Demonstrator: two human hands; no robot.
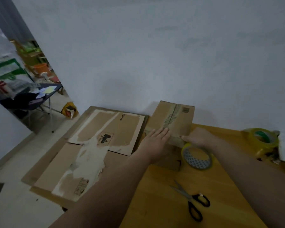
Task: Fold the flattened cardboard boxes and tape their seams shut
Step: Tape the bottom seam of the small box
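A: What lies nearest, at the bottom of the frame?

B: A pair of black-handled scissors [192, 201], flat on the yellow table [155, 203], low and right of centre, untouched.

A: And above them?

B: The right hand [198, 137] is closed around the tape roll [197, 156], which hangs just below it against the near side of the folded box [172, 120]. The left hand [156, 137] is open and flat, fingers together, pressing down where the tape meets the box's top seam.

A: So which step is this?

B: Taping the seam, most likely. The box stands right of centre by the wall, its flaps already folded shut.

A: What does the next move call for?

B: Probably the scissors, to cut the strip from the roll while the flat hand keeps it stuck.

A: Anything further off?

B: Flattened cardboard sheets [92, 145] on the floor at centre left, not yet folded, and a spare tape roll [262, 140] at the table's far right.
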